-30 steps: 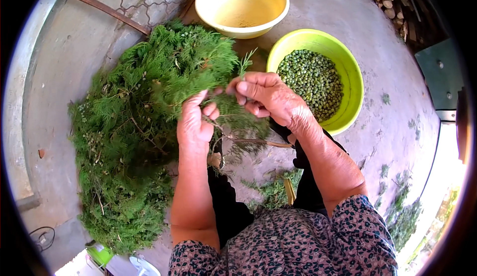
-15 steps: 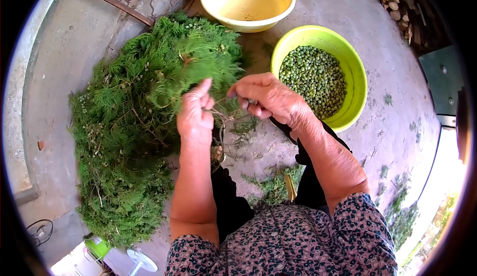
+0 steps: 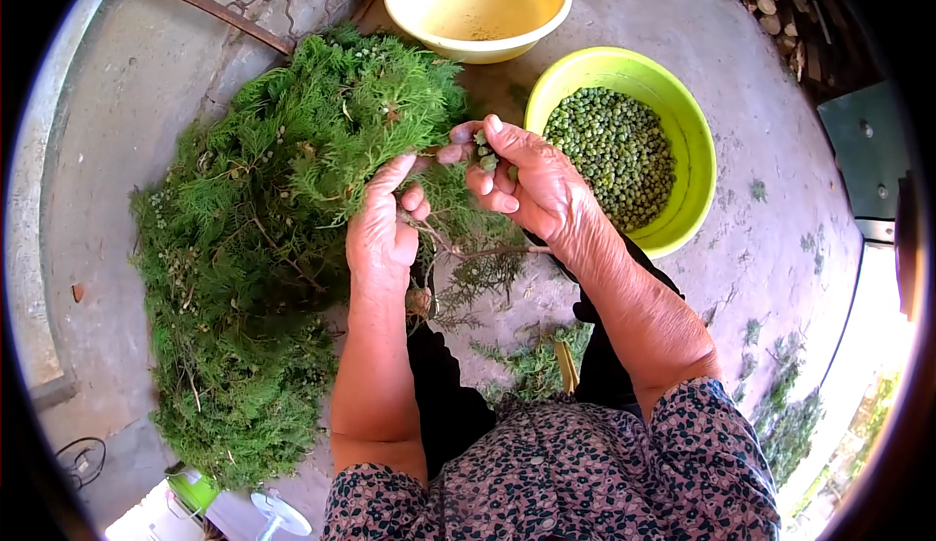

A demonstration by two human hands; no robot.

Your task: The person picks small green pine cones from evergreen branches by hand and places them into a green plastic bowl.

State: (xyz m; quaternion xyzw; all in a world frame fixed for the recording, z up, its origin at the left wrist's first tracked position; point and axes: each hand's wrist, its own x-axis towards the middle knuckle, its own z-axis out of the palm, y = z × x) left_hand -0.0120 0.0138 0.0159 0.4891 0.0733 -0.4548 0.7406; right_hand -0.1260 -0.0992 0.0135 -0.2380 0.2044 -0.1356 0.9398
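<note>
My left hand (image 3: 380, 231) is closed around a leafy evergreen branch (image 3: 369, 156); its bare brown stem sticks out to the right beneath my right hand. Several small green cones (image 3: 487, 158) sit in the curled fingers of my right hand (image 3: 543, 182), thumb raised above them. That hand is just left of a lime-green basin (image 3: 700, 151), which holds a heap of similar green cones (image 3: 616, 156). Under and beyond my left hand lies a big pile of cut evergreen branches (image 3: 229, 278), with pale cones among the sprays.
A cream-yellow basin (image 3: 409, 15) with a few bits at its bottom stands at the far side. Stacked firewood (image 3: 765, 0) and a dark green metal box (image 3: 858, 141) are at the right. Loose sprigs (image 3: 531, 361) lie on the concrete floor between my legs.
My right hand has turned and lifted a little, with green cones now showing in its fingers. The branch in my left hand has stopped blurring; its stem now points right.
</note>
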